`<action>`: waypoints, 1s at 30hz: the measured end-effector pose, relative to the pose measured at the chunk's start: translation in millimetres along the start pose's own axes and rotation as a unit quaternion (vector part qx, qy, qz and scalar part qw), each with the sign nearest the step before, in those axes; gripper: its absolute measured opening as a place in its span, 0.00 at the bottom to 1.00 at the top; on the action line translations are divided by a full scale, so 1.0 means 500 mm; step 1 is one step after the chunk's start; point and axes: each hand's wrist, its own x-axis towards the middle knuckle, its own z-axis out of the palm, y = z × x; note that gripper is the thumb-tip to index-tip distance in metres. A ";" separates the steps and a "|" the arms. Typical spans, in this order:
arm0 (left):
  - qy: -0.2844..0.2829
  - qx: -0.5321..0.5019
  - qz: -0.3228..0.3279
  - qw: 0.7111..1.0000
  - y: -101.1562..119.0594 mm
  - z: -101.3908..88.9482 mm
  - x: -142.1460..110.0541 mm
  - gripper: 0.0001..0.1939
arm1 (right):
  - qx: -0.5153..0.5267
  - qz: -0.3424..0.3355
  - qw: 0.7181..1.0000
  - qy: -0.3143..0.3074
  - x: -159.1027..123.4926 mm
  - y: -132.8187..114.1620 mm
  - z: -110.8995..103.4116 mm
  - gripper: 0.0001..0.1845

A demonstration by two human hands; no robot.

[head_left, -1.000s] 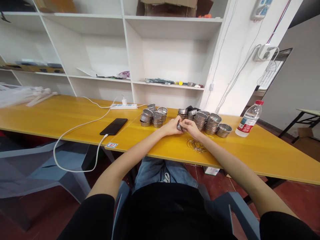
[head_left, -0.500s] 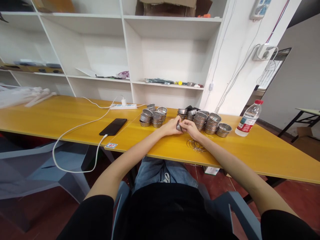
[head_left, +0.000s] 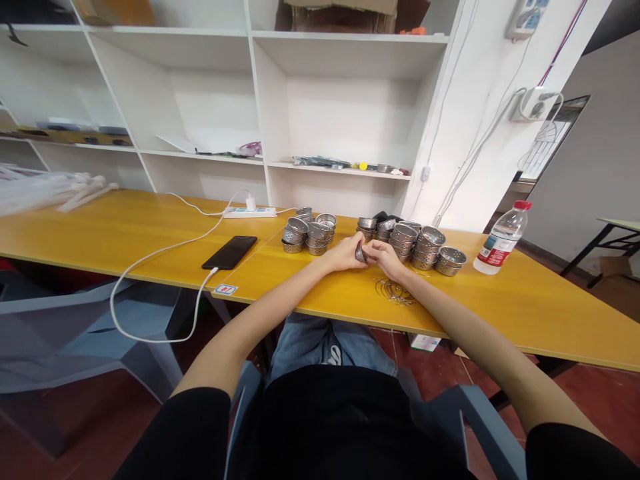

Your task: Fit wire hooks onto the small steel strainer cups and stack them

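Between my hands, above the yellow table, is a small metal strainer cup, tilted on its side and partly covered by fingers. My left hand is closed around its left side. On its right edge, the fingers of my right hand are pinched. Several perforated metal cups stand stacked to the left beyond my left hand. More cup stacks rise behind and to the right of my right hand. Thin wire rings lie in a loose pile below my right wrist.
A black phone with a white charging cable lies at left, near a power strip. A red-capped bottle stands at right. White shelves back the table. A grey-blue chair is at left.
Both hands keep hold of the cup in nearly the same place. The whole view has shifted slightly; nothing else on the table has visibly moved.
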 end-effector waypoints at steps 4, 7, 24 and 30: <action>-0.001 0.001 0.004 1.000 0.000 0.001 0.001 0.27 | 0.000 0.004 1.000 -0.002 -0.002 0.001 -0.003 0.26; 0.000 -0.005 0.006 1.000 -0.001 0.003 0.001 0.28 | -0.009 0.000 1.000 -0.010 -0.002 -0.002 -0.008 0.25; 0.020 -0.036 -0.003 0.999 -0.025 0.002 0.001 0.30 | -0.363 -0.205 0.907 -0.065 0.007 -0.032 -0.074 0.15; 0.021 -0.050 0.000 0.999 -0.022 0.003 -0.001 0.30 | -0.352 -0.176 0.914 -0.095 0.002 -0.032 -0.066 0.15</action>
